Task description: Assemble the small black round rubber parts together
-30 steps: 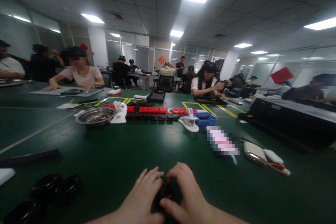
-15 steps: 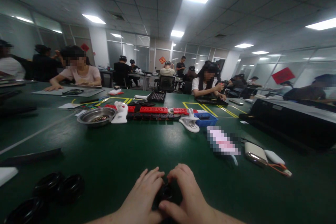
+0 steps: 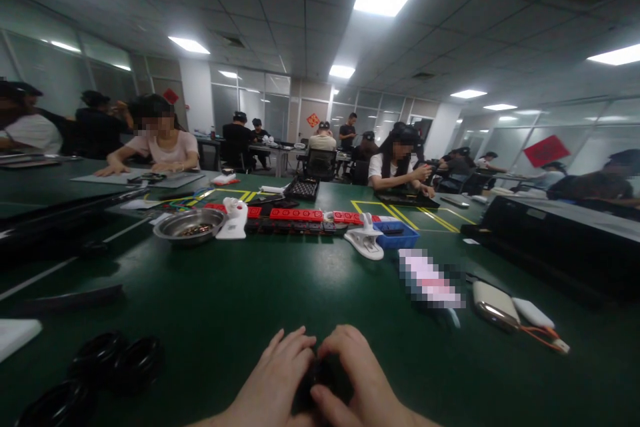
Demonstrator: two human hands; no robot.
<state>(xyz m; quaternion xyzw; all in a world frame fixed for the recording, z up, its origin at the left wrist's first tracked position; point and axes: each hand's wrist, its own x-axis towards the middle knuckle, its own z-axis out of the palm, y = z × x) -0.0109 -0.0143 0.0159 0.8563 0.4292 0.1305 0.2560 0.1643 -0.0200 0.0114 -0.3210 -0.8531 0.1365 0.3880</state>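
At the bottom centre my left hand [image 3: 277, 373] and my right hand [image 3: 357, 373] curl round a dark object [image 3: 320, 377] from both sides. The object is black and largely covered by the fingers, so its shape is hard to make out. Both hands are closed on it, close above the green table [image 3: 225, 293]. Several glossy black rings lie at the lower left, among them one ring [image 3: 137, 360] nearest to my left hand.
Further off are a metal bowl [image 3: 190, 227] with small parts, white clamps, a red strip [image 3: 295, 215], a blue tray [image 3: 397, 237], and a beige device [image 3: 495, 303] with a cable. A large black case [image 3: 560, 240] stands right. People sit across the table.
The view has shifted slightly, so the scene sits a little lower and further right. A long dark object has come into view at the left. Both hands remain round the black object.
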